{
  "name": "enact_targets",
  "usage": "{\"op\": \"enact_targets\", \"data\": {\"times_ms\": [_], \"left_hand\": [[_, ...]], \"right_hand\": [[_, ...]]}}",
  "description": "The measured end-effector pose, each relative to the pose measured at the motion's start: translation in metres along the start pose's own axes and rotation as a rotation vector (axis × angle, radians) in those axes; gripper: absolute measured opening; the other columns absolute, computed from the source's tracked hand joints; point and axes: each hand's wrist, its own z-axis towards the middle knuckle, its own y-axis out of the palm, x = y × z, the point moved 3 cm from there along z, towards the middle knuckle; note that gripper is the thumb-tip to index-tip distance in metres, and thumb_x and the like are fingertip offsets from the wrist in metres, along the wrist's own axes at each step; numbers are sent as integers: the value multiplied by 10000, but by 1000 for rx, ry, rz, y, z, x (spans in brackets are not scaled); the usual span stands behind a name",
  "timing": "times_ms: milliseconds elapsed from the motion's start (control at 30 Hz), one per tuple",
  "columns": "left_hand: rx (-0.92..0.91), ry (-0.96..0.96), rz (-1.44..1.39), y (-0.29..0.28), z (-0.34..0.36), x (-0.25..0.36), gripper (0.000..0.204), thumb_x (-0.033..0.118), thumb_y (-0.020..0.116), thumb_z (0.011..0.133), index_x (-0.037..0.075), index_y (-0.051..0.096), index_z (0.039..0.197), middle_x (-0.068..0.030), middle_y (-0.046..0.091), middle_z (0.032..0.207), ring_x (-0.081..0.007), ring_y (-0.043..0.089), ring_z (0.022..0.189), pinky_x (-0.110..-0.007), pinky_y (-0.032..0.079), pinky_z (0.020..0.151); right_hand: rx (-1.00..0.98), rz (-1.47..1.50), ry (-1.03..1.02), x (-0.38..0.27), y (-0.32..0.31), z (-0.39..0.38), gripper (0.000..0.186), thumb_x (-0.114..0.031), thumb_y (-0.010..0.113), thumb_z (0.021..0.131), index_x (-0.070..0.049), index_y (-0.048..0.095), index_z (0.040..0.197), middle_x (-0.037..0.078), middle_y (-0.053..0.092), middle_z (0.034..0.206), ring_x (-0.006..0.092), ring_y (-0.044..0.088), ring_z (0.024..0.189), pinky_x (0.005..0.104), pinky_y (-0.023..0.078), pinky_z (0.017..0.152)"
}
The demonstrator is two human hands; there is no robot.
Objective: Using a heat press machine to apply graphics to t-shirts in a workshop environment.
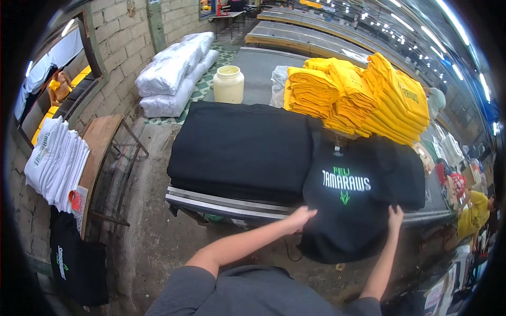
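Note:
A black T-shirt (345, 226) with a green and white print on its chest is spread over the near edge of the table, its lower part hanging off. My left hand (301, 219) is closed on the shirt's left side. On the opposite side, my right hand (395, 217) pinches the cloth. The collar lies away from me, close to a tall stack of folded yellow shirts (400, 105). Left of the T-shirt lies a thick pile of black cloth (240, 150), and more black fabric (411, 174) shows at its right.
A cream plastic jar (229, 87) stands behind the black pile. White wrapped bundles (176, 73) lie by the brick wall. At the left, white shirts (58, 158) sit on a wooden bench (100, 142), with a black printed shirt (79, 263) below. A person in yellow (473, 213) is far right.

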Motion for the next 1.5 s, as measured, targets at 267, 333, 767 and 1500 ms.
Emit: {"op": "enact_targets", "data": {"times_ms": [267,333,767,1500], "left_hand": [[84,-234,87,-81,-68,-139,175,198,434,893,80,547,955,-78,637,970,-199,638,861,-321,507,702],[183,-255,312,-107,-105,-158,202,195,453,864,49,583,914,-93,650,905,-200,645,833,-320,513,673],[841,-790,569,-282,-358,-313,300,128,539,763,5,643,1017,-177,615,1083,-336,593,1000,-428,482,814],[2057,-298,-429,-160,-711,-464,207,225,527,887,105,630,1021,-77,649,910,-169,617,852,-295,469,727]], "right_hand": [[124,-325,323,74,72,-79,406,-321,576,860,52,608,1019,239,620,1000,364,594,935,394,449,805],[150,-219,208,68,85,-99,403,-332,552,881,40,625,1019,227,626,1009,311,607,899,367,451,811],[-1185,-192,-73,73,475,-170,230,-168,544,832,23,648,907,153,620,752,197,596,679,354,475,623],[-2178,66,-1143,-633,631,-804,223,-127,600,779,-15,654,964,79,679,834,149,623,697,285,494,641]]}}
